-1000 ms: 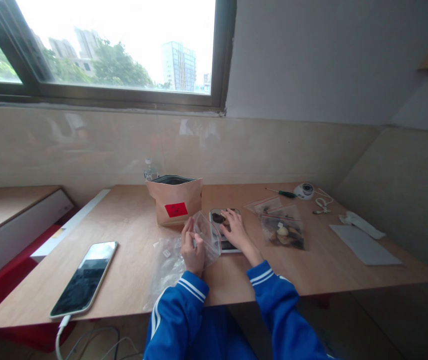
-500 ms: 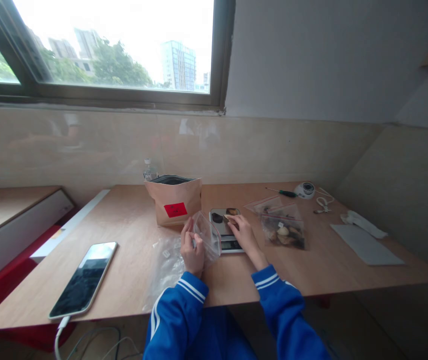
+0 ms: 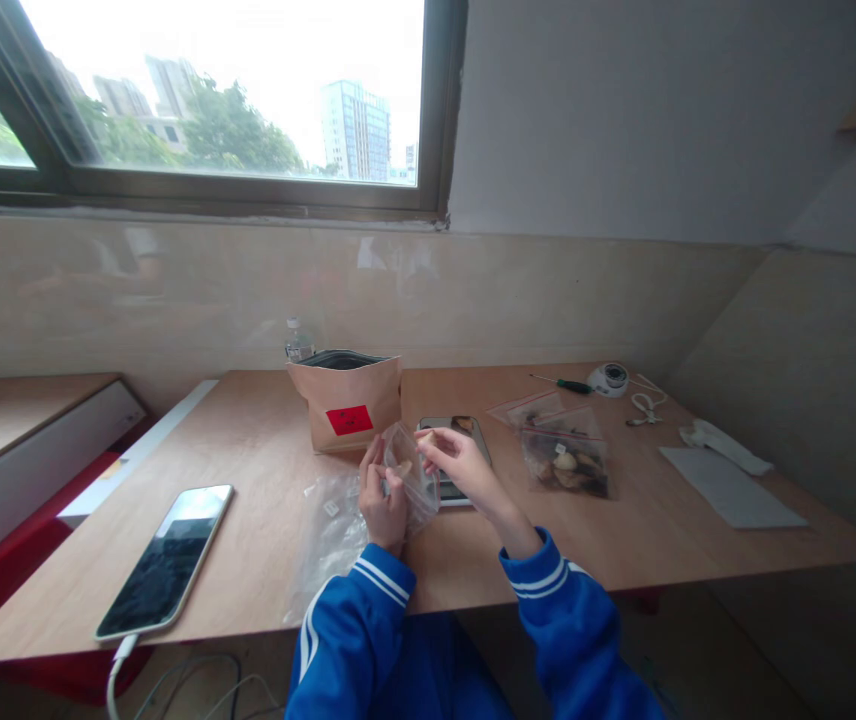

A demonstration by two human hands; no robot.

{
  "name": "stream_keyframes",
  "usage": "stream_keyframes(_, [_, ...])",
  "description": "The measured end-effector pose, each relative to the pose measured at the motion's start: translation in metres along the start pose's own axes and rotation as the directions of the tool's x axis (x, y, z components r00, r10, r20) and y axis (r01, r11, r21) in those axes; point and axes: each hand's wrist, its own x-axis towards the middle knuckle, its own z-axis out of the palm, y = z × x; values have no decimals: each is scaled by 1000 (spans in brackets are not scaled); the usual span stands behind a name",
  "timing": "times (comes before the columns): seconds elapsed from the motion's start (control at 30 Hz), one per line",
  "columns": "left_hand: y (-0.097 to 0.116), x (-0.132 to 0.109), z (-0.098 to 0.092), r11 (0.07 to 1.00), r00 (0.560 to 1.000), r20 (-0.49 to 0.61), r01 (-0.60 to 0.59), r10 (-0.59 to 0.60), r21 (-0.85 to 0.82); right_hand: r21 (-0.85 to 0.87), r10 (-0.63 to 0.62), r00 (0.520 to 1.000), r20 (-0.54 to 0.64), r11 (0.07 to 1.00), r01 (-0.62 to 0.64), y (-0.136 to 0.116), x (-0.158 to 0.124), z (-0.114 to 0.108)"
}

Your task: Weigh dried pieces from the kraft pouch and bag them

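Right hand [image 3: 459,460] has just shifted left off the scale [image 3: 481,441], fingertips pinched on a tan piece [image 3: 430,437], so that piece is now beside the clear bag [image 3: 422,493] gripped in the curled left hand [image 3: 384,503], just left of it.

Colourless bag [image 3: 419,492], blue sleeves [image 3: 574,625] (white-striped), tan pouch [image 3: 345,387], red label [image 3: 348,420].

Pouch [image 3: 342,392] blocks behind held bag [image 3: 417,490]; room (bare wood) beside phone [image 3: 165,560].
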Motion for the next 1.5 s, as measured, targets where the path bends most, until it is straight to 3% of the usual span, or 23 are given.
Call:
stream_keyframes(0.23, [0,0,0,1000,1000,-9,-8,8,-4,-242,-45,999,-8,969,42,8,-4,11])
stream_keyframes(0.33, [0,0,0,1000,1000,-17,-3,3,-9,-403,-182,983,-12,901,162,6,-1,7])
stream_keyframes(0.4, [1,0,0,1000,1000,-10,3,-3,-16,-550,-333,938,-96,803,229,14,7,-5])
stream_keyframes(0.5, [3,1,0,1000,1000,-5,13,-13,-27,-733,-449,876,-174,654,189,43,27,-31])
stream_keyframes(0.6, [4,1,0,1000,1000,-3,14,-14,-19,-829,-399,908,-128,546,123,74,45,-57])
stream_keyframes(0.7, [3,1,0,1000,1000,3,16,-16,-3,-864,-352,930,-106,496,90,90,53,-74])
stream_keyframes(0.87, [3,1,-1,999,999,5,38,-38,-2,-874,-354,926,-131,482,61,85,47,-78])
stream_keyframes(1.1, [6,3,-2,999,999,-6,34,-34,22,-900,-309,945,-104,434,43,62,35,-56])
stream_keyframes(1.33, [4,2,-2,998,999,5,47,-47,33,-922,-288,953,-91,386,28,68,32,-55])
stream_keyframes(1.43, [5,2,-2,998,999,6,49,-49,30,-901,-324,934,-152,434,4,65,30,-56])
stream_keyframes(1.5, [5,2,-2,998,999,9,52,-52,27,-837,-363,908,-208,546,26,53,27,-50])
